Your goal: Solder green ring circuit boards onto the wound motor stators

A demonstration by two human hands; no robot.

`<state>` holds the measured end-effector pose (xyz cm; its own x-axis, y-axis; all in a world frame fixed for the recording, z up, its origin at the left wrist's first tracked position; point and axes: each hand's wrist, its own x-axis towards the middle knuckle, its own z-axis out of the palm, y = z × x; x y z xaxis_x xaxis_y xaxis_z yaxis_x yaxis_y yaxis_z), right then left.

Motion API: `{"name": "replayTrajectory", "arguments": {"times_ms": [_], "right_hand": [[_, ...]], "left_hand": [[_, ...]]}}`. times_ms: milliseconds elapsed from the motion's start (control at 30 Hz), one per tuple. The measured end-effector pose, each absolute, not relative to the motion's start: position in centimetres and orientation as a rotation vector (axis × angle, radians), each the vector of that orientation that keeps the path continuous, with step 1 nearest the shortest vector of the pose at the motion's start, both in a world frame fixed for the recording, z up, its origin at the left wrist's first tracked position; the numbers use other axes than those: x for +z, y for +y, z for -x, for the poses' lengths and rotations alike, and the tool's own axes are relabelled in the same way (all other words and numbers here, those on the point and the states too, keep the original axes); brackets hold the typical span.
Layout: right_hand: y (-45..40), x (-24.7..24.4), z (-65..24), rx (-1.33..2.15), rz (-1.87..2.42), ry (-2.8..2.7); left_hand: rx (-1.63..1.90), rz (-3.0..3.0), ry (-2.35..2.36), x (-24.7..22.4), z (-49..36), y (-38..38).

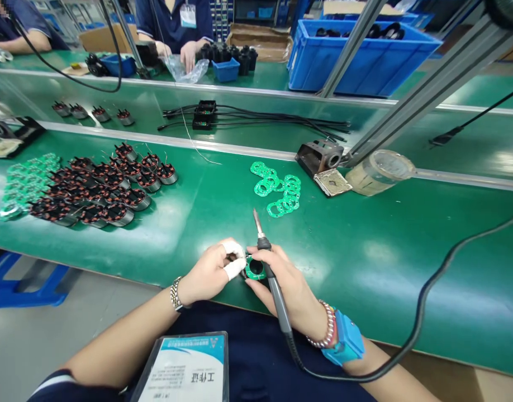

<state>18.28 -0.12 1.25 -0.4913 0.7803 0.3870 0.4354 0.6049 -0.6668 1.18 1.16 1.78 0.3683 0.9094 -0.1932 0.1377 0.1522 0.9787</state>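
Observation:
My left hand (212,272), with white covers on thumb and forefinger, pinches the left edge of a green ring-shaped circuit board (253,272) near the table's front edge. Dark parts show at the board's edge, and what lies beneath it is hidden. A soldering iron (275,293) lies across my right hand (292,285), tip pointing up and away from the board. The fingers of that hand also reach the board's right side. Beyond my hands several loose green ring boards (286,195) lie overlapping on the green table (214,206).
To the left stand many copper-wound motor stators (109,190) beside stacked green boards (28,181). An iron stand (323,159) with a sponge (332,182) and a plastic tub (380,172) are at right. The iron's cable (426,290) loops right. Across the bench, a co-worker's hands (188,54) handle a plastic bag.

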Motion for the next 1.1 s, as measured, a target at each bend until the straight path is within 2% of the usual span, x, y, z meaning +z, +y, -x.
{"name": "replayTrajectory", "arguments": {"times_ms": [500, 767, 1100], "right_hand": [[-0.4, 0.9, -18.5, 0.529, 0.882, -2.113], [-0.8, 2.7, -20.0, 0.501, 0.941, -1.955], [-0.8, 4.8, -21.5, 0.677, 0.829, -1.972]], "left_hand": [[0.671, -1.182, 1.027, 1.7, -1.1, 1.5], [0.625, -1.192, 1.022, 1.7, -1.2, 1.7], [0.644, -1.139, 0.968, 1.3, -0.6, 1.5]]}}
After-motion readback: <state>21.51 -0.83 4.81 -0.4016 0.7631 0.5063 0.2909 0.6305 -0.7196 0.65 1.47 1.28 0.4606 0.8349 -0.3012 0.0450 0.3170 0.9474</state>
